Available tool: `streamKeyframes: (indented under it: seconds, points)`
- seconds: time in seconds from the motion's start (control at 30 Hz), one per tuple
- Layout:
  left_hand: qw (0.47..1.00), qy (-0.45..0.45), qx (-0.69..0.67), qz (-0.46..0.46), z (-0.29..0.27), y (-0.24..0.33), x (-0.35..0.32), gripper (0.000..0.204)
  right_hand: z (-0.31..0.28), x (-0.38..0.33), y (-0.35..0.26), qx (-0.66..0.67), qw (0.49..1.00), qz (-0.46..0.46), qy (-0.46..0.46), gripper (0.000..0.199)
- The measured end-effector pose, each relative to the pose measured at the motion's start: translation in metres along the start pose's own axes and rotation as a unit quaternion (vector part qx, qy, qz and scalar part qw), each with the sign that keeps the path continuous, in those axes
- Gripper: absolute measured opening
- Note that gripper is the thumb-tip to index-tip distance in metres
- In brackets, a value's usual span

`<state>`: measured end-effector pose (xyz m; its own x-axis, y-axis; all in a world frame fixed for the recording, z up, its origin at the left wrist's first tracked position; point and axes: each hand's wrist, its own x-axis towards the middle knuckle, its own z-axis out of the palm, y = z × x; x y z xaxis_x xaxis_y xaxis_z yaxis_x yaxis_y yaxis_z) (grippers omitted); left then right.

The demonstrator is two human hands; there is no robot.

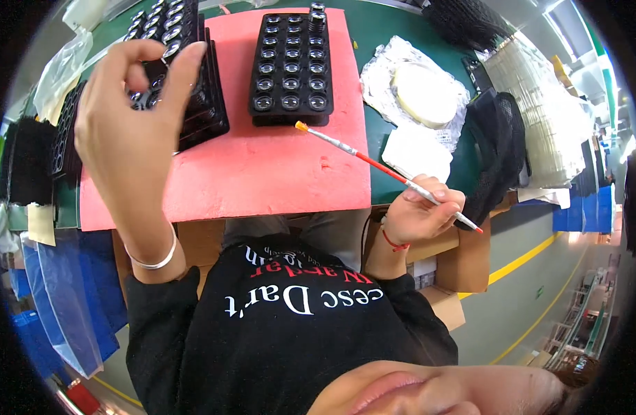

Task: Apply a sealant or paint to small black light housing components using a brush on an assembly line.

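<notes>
My left hand [128, 114] hovers over a stack of black trays [211, 104] holding round clear lenses. Its thumb and forefinger are bent and apart, on either side of one lens [170, 50]; no contact shows clearly. A slim paintbrush [380, 164] with a red and whitish handle is gripped in my right hand [425, 214], its orange bristles pointing up and left. The bristles lie just below the near corner of a second black tray [257, 119], with rows of lenses in it. At that tray's far right corner a few lens pieces [317, 17] stand stacked.
A pink foam mat [262, 176] lies on the green tabletop [377, 104]. To the right are a whitish round disc [425, 95] on crumpled foil, white paper [418, 153] and a black mesh item [494, 145]. A cardboard box [465, 259] stands below the table edge.
</notes>
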<state>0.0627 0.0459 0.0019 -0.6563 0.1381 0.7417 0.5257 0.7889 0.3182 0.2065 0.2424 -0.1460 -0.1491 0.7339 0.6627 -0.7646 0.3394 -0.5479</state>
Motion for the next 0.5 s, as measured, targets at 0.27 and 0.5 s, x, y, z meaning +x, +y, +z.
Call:
streamKeyframes:
  seconds: [0.27, 0.5]
  points:
    - [0.942, -0.141, -0.071, 0.295, 0.087, 0.045, -0.017, 0.028, -0.005, 0.012, -0.015, 0.017, 0.980, -0.043, 0.192, 0.028]
    - [0.930, -0.299, 0.110, 0.181, 0.150, 0.061, 0.010, 0.058, -0.026, 0.019, -0.027, -0.047, 0.981, -0.069, 0.177, 0.031]
